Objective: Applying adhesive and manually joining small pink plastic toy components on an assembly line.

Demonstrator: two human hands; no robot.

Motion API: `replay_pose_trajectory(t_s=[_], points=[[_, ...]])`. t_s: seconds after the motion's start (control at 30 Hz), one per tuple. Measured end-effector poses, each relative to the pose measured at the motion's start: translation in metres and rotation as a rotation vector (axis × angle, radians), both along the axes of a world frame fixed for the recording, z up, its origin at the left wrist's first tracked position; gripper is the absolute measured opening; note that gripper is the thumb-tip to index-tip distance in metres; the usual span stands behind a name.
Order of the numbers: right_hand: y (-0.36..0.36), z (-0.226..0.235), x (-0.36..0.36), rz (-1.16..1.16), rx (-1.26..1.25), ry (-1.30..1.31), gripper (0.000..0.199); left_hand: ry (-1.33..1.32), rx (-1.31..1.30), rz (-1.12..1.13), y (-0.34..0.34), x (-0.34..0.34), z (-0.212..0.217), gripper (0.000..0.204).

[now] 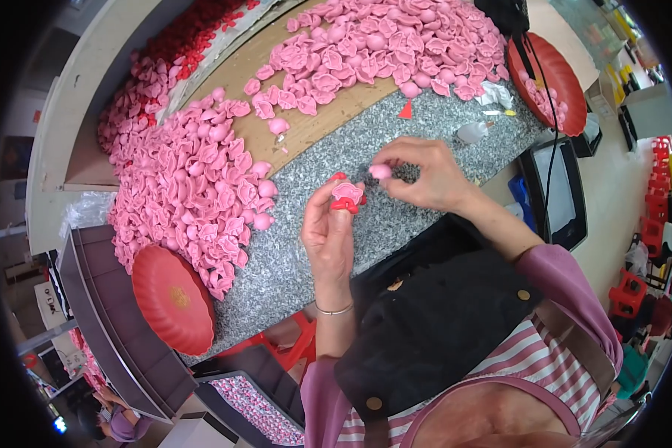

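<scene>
My left hand (327, 235) is closed, its fingertips and thumb pinching a small red plastic piece (345, 206). A pink, ruffle-edged cup-shaped piece (346, 193) sits against that red piece. To its right, a small pink rounded piece (381, 172) is pinched between the thumb and fingers of my right hand (429, 175). Both hands are over the speckled grey tabletop (276, 276), a short gap apart. Near them, a large heap of similar pink pieces (194, 172) lies to the left, and another pink heap (381, 45) spreads at the far side.
A red scalloped tray (157, 295) stands at the left edge; another red tray (567, 75) at far right holds pink pieces. A small white bottle (472, 133) and crumpled white paper (494, 95) lie on the right. Behind the heaps is a red pile (201, 37). A black cable (552, 160) hangs at the right.
</scene>
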State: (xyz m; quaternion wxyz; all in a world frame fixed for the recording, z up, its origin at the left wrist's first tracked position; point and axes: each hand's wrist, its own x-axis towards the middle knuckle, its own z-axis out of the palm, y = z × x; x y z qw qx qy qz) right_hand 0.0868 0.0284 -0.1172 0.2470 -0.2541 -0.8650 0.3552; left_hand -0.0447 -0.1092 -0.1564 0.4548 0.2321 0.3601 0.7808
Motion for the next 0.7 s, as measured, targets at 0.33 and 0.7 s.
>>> replay_pose_trajectory(t_s=[0.33, 0.7], points=[[-0.0132, 0.011, -0.0052, 0.087, -0.26, 0.269, 0.029, 0.075, -0.033, -0.008, 0.0054, 0.0065, -0.0044, 0.037], [-0.014, 0.0046, -0.0012, 0.094, -0.265, 0.27, 0.028, 0.278, -0.022, 0.013, 0.0071, 0.0077, -0.0058, 0.035]])
